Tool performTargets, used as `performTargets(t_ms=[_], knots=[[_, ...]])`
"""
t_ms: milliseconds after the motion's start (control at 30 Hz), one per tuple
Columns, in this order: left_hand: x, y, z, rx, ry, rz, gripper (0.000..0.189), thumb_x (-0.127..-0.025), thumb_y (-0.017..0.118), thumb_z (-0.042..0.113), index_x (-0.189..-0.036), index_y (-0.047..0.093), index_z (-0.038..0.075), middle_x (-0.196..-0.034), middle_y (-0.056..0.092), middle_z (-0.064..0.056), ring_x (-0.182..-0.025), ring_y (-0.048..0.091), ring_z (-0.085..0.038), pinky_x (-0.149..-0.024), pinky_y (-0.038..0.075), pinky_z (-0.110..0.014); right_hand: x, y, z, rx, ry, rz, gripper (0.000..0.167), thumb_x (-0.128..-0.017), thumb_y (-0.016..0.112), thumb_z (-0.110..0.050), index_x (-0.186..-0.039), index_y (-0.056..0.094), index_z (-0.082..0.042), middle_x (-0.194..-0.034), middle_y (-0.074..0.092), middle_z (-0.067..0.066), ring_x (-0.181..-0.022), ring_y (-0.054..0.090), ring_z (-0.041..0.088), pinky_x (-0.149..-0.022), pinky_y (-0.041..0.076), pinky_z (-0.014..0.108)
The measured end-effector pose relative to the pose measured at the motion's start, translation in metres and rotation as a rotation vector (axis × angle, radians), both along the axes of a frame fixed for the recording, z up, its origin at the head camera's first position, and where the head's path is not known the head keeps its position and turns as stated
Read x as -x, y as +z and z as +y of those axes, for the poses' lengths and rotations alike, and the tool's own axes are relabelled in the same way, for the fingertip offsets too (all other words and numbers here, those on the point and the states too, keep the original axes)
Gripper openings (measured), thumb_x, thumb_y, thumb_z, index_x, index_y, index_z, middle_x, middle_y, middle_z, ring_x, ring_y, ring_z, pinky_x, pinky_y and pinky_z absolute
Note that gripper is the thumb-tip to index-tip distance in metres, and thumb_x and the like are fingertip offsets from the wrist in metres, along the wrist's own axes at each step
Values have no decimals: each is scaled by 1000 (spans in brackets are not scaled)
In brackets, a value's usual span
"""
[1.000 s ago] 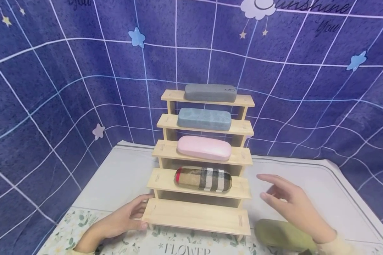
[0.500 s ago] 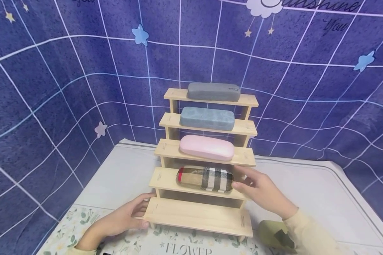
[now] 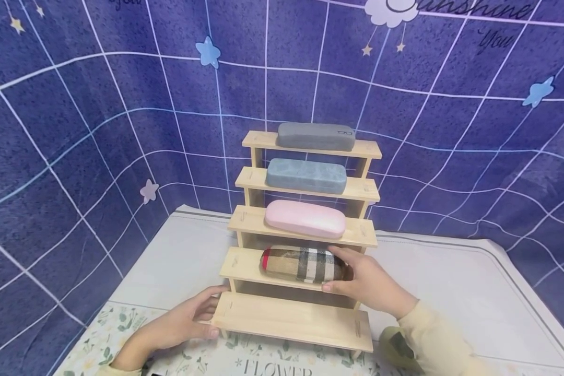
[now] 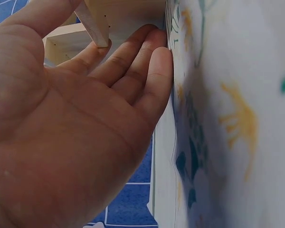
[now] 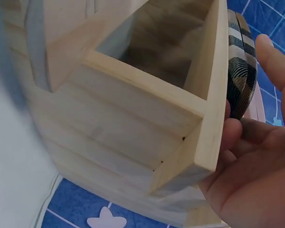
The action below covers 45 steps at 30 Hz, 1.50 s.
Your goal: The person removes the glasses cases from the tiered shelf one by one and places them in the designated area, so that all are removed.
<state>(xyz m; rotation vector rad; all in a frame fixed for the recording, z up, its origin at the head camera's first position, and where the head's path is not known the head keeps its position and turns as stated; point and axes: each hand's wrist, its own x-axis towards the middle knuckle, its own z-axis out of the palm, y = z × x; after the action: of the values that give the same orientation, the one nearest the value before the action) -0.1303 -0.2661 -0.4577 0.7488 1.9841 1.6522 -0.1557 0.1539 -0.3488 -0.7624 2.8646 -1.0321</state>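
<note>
Partly within right hand (image 3: 373, 282), plaid case (image 3: 293, 264)

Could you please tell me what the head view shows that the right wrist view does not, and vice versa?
Only the head view shows the left hand at the stand's left end, the grey case, the blue case and the partly covered green case.

Only the right wrist view shows small dark holes in the wood.

Both show the wooden stand and the right hand at the plaid case.
</note>
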Motion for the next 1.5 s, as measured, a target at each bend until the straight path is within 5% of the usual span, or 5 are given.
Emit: performTargets(t_ms=[167, 633, 900, 1133, 1500], knots=[[0, 1, 1, 0, -3, 14, 78, -94, 69, 3, -156, 24, 1, -143, 47, -31, -125, 57, -20, -100, 47, -31, 1, -2, -2, -38, -27, 26, 86, -82, 86, -35, -149, 46, 1, -148, 50, 20, -135, 46, 40, -108, 39, 56], [0, 2, 3, -4, -18, 24, 78, -94, 69, 1, -157, 22, 1, -143, 45, -33, -124, 58, -21, -99, 48, -33, -8, -4, 23, 77, -130, 80, 74, -76, 89, -26, -141, 58, -9, -138, 60, 9, -115, 60, 28, -98, 47, 54], [-1, 2, 2, -8, -17, 32, 79, -93, 69, 1, -157, 23, 2, -142, 46, -32, -124, 58, -23, -99, 48, -32, -18, -2, 53, 266, -80, -7, 72, -81, 86, -20, -143, 53, -3, -85, 70, 2, -70, 67, 14, -59, 56, 31], [-2, 2, 2, -6, -11, 43, 78, -93, 69, 0, -157, 24, 3, -142, 48, -31, -124, 58, -25, -99, 48, -32, -23, 0, 74, 356, -118, -30, 70, -82, 84, -11, -143, 52, 1, -109, 70, 19, -86, 72, 17, -69, 60, 33], [-2, 3, 1, -12, -10, 11, 79, -94, 69, 3, -157, 21, 1, -143, 45, -33, -125, 58, -24, -99, 48, -33, -29, -5, 99, 382, -142, -19, 69, -83, 81, -4, -144, 49, 4, -112, 65, 26, -87, 73, 17, -71, 61, 35]])
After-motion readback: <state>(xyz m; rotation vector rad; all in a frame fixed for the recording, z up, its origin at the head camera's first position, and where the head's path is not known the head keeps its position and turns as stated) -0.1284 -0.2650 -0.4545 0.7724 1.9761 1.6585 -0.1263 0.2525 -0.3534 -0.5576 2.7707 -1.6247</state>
